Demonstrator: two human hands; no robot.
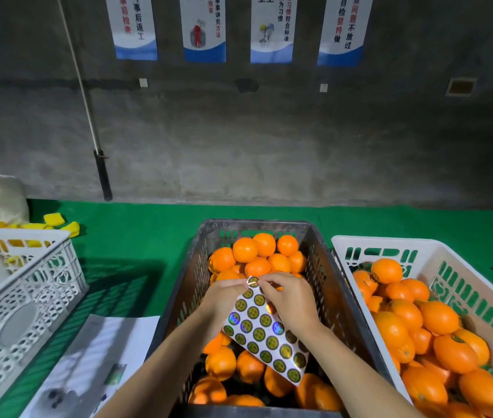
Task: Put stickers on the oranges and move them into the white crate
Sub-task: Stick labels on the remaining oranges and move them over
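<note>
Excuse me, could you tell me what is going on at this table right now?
A person is labelling oranges. The left hand holds a sticker sheet above the dark crate of oranges, while the right hand pinches one sticker at the sheet's top edge. The white crate on the right already holds many oranges, some stickered.

A rough grey concrete wall (pixel 269 140) filled the upper part of the view, dimly lit and stained in patches. Four white and blue posters (pixel 272 28) with Chinese writing hung in a row along its top. A pale cord (pixel 79 76) ran down the wall at a slant to a black handle (pixel 103 176) that reached the worktop. The worktop (pixel 136 236) was covered in green cloth, and slatted shadows lay across its left part.
</note>
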